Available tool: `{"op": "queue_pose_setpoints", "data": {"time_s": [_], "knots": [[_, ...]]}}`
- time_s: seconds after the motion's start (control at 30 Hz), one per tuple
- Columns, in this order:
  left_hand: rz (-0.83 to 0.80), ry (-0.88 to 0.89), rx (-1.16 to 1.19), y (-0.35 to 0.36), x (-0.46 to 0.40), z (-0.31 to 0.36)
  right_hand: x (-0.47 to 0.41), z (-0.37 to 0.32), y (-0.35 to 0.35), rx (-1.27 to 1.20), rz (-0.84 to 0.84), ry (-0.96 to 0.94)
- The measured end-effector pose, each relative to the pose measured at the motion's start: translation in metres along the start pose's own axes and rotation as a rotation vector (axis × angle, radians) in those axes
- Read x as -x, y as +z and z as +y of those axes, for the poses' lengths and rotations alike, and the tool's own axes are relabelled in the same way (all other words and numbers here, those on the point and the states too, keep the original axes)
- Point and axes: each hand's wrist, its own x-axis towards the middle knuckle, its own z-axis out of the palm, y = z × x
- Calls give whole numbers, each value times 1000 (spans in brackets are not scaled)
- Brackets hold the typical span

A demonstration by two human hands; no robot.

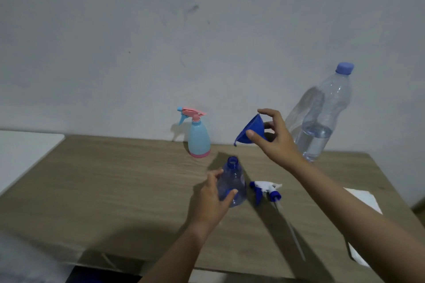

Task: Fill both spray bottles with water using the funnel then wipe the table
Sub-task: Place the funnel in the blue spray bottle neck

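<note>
A clear blue spray bottle (233, 180) stands open-necked on the wooden table (115, 190), and my left hand (212, 200) grips its body from the left. Its white and blue spray head (266, 190) lies on the table just to the right, dip tube trailing toward me. My right hand (273, 138) holds a blue funnel (251, 131) tilted in the air, above and right of the open neck. A light blue spray bottle (199, 139) with a pink base and pink trigger head stands capped near the wall.
A large clear water bottle (322, 117) with a blue cap, partly full, stands at the back right by the wall. A white cloth or paper (365, 200) lies at the table's right edge under my right forearm. A white surface (23, 151) adjoins the table at left.
</note>
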Motion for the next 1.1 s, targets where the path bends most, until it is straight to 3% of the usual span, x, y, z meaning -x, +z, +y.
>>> {"op": "queue_pose_setpoints", "data": {"time_s": [0.13,1.1], "knots": [[-12,-8,-35,-3,2,5,20,-12,18,-171,82,80],[-75,-54,-20,-15,7,30,45,15,52,-85,71,179]]}}
